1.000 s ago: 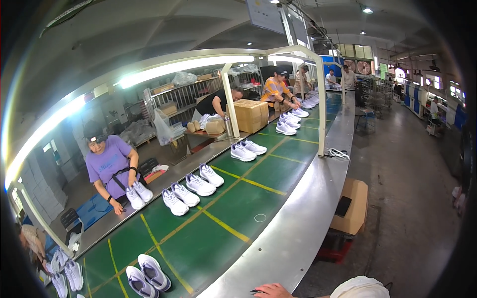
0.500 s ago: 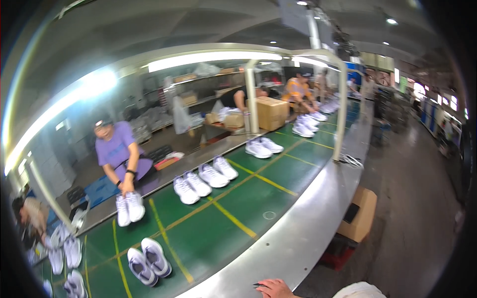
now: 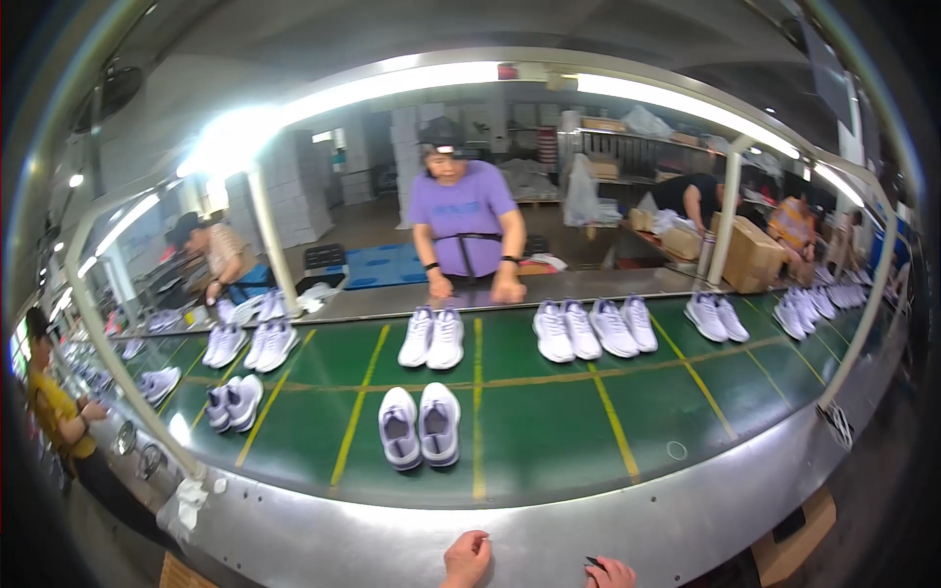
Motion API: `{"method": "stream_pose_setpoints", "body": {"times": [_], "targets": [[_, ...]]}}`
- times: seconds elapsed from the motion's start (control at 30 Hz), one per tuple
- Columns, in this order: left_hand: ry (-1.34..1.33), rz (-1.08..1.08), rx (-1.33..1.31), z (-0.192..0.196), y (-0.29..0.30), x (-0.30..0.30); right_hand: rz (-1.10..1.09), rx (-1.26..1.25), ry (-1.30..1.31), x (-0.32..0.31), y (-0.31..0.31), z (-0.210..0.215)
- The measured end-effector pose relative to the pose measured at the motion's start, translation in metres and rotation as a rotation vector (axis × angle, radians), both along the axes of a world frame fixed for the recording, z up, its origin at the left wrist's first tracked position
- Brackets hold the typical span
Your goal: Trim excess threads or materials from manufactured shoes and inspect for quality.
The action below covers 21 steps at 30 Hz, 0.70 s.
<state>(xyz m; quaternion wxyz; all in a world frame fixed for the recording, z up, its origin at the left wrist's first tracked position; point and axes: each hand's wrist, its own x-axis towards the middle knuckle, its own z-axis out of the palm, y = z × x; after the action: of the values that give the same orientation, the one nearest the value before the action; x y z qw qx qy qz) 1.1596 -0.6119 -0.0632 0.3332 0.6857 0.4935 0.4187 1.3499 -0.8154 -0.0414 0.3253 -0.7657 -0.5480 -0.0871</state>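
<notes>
At the bottom edge my left hand (image 3: pixel 468 560) rests over the metal ledge with its fingers curled closed. Anything between its fingertips is too small to name. To its right, my right hand (image 3: pixel 613 574) is closed around a thin black pointed tool (image 3: pixel 594 563), its tip sticking out to the left. The nearest shoes are a pair of white sneakers (image 3: pixel 420 428) on the green belt (image 3: pixel 549 431), toes away from me, touching neither hand. Behind them stands another white pair (image 3: pixel 431 339) in front of a person in purple.
A wide metal ledge (image 3: pixel 343 537) edges the belt on my side. More white sneakers (image 3: pixel 595 329) stand along the belt, with pale posts (image 3: pixel 270 235) at both sides. A cardboard box (image 3: pixel 796 534) is at lower right. Co-workers are across the belt and at far left.
My view has swung left, bringing the purple-shirted person to the middle. That person's hands have let go of the sneakers, which now stand on the belt. My left hand has come into view.
</notes>
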Motion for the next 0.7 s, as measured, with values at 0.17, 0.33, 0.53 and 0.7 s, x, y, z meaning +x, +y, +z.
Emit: {"method": "stream_pose_setpoints", "body": {"times": [0.17, 0.33, 0.53, 0.7], "targets": [[0.074, -0.075, -0.01, 0.002, -0.007, 0.018, -0.048, -0.037, -0.054, 0.012, -0.012, -0.008], [0.087, -0.059, -0.081, 0.009, -0.006, 0.017, 0.01, -0.033, -0.057, 0.013, -0.009, 0.0], [0.068, -0.139, -0.04, 0.007, -0.007, 0.018, 0.042, -0.008, -0.102, 0.015, -0.009, 0.003], [0.057, -0.118, -0.011, 0.007, -0.012, 0.021, 0.054, -0.028, -0.109, 0.02, -0.014, 0.009]]}}
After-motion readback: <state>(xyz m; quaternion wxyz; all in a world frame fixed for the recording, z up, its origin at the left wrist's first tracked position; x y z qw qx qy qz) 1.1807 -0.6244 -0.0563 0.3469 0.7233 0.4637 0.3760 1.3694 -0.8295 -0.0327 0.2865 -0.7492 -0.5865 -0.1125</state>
